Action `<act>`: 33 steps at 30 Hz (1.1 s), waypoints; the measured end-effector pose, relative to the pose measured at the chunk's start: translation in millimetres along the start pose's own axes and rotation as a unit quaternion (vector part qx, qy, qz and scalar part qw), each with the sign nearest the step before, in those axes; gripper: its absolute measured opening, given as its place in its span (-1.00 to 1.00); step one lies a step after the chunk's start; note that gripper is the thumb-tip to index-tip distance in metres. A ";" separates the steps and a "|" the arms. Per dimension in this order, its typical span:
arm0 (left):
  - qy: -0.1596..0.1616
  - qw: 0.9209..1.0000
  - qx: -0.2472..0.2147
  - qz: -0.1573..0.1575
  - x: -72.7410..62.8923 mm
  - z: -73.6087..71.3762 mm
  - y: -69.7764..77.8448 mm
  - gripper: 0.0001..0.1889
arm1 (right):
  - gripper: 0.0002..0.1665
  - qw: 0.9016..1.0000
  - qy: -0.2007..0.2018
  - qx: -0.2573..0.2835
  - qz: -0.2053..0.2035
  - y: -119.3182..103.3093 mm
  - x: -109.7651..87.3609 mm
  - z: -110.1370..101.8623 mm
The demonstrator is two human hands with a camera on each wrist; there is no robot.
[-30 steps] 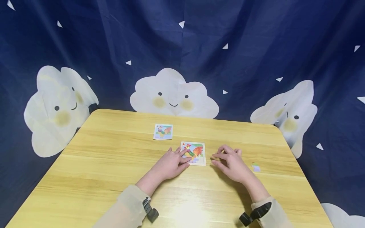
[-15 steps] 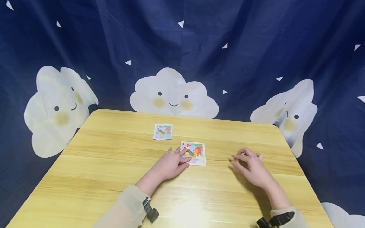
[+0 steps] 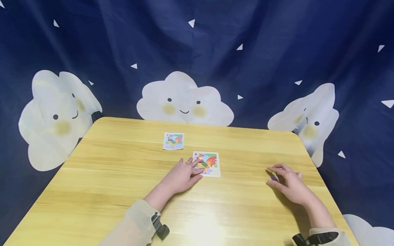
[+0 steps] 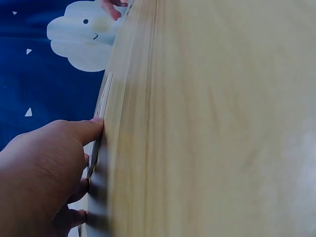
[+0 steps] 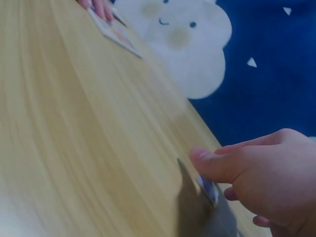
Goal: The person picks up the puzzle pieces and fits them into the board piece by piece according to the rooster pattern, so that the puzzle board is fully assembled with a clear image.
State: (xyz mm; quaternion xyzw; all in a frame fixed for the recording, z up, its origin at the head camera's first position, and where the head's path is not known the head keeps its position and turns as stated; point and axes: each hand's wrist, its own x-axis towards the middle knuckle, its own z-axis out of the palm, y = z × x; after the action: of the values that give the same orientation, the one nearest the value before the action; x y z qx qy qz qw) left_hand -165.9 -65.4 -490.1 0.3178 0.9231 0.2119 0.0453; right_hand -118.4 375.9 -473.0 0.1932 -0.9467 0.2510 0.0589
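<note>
A small square rooster puzzle (image 3: 214,167) lies flat in a pale frame near the middle of the wooden table. My left hand (image 3: 181,176) rests on its left side, with extended fingers covering part of the picture; the left wrist view shows the thumb (image 4: 89,130) along the puzzle's near edge. Further right, my right hand (image 3: 290,182) is low over the table, thumb and forefinger apart around a small puzzle piece (image 3: 274,176). That piece (image 5: 208,190), purple with some yellow-green, shows just below the thumb (image 5: 212,163) in the right wrist view.
A square picture card (image 3: 173,141) with the same rooster lies behind the puzzle, a little left. The wooden table (image 3: 123,160) has rounded far corners. Behind it hangs a dark blue curtain (image 3: 215,41) with smiling clouds.
My right hand has moved right, from beside the puzzle to the loose piece, and its thumb and forefinger now surround it. The left hand has stayed on the puzzle. The head view has shifted slightly.
</note>
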 end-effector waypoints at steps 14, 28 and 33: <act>0.004 1.000 -0.005 -0.001 -0.7 -0.3 -1.7 -0.61 | -0.56 1.000 0.001 0.008 0.001 15.8 -1.4 -4.8; 0.002 1.000 -0.001 0.000 -0.1 0.5 -2.5 -0.61 | -0.62 0.993 -0.064 0.073 0.063 14.4 8.1 -6.1; -0.004 1.000 0.001 0.004 -0.7 -1.9 -1.5 -0.60 | -0.63 0.996 -0.044 0.061 0.044 9.1 8.2 -2.1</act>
State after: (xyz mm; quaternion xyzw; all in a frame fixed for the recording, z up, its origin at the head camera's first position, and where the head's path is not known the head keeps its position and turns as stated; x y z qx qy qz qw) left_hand -166.5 -67.6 -489.0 0.3224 0.9217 0.2103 0.0476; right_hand -129.5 381.4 -473.6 0.1660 -0.9388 0.3019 -0.0058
